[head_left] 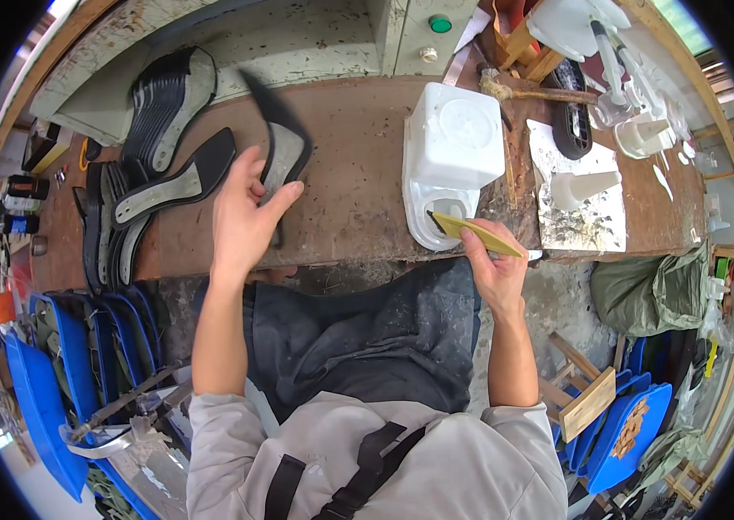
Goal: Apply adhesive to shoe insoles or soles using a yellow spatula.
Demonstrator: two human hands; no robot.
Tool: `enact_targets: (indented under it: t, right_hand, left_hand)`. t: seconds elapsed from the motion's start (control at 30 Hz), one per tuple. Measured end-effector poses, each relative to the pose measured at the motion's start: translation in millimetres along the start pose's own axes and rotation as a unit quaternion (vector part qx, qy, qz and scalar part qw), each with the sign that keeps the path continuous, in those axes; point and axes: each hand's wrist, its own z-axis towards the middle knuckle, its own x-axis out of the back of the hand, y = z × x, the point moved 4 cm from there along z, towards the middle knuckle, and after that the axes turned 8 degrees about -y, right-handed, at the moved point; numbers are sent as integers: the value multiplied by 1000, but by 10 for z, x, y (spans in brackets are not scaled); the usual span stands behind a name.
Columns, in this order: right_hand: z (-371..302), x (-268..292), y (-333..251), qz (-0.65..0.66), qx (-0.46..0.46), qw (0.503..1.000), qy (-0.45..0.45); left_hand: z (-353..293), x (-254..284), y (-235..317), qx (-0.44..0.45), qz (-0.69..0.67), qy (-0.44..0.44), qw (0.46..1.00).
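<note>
My left hand (250,204) is at a dark-edged shoe insole (283,156) with a grey middle, its thumb across the insole and its fingers along the left edge. The insole stands tilted above the bench and is smeared by motion. Left of that hand lies a similar insole (168,192), partly over a stack of insoles (107,225); another stack (172,104) sits farther back. Between the thumb and fingers of my right hand (499,267) is a flat yellow-handled brush (475,232). Its dark tip is over the round opening of a white plastic container (419,221).
On the brown workbench (350,173), a hammer (540,93), a dark shoe sole (570,113) and a stained paper sheet (588,221) with a white plastic cone (586,188) lie to the right. Blue boards (46,390) stand below left; a wooden stool (588,403) is below right.
</note>
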Motion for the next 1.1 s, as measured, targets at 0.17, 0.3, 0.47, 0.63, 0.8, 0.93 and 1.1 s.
enact_targets:
  t: [0.17, 0.3, 0.47, 0.63, 0.8, 0.93, 1.1]
  right_hand:
    - [41, -39, -54, -27, 41, 999, -9]
    - [8, -54, 29, 54, -54, 997, -19]
    - [26, -21, 132, 246, -179, 952, 22]
    - [-23, 122, -304, 317, -172, 932, -28]
    - [-54, 48, -1039, 320, -35, 945, 63]
    - [0, 40, -1284, 207, 38, 977, 35]
    - [-2, 150, -1488, 171, 83, 980, 58]
  left_hand:
    - [-470, -350, 0, -157, 39, 35, 986]
    - [-653, -595, -60, -73, -43, -18, 996]
    - [-880, -750, -79, -208, 44, 135, 968]
    - [-994, -712, 352, -397, 130, 117, 901]
    - [-1201, -815, 679, -428, -88, 352, 828]
    - [-1487, -528, 824, -341, -115, 121, 925]
    - [-1687, -377, 797, -295, -137, -13, 946]
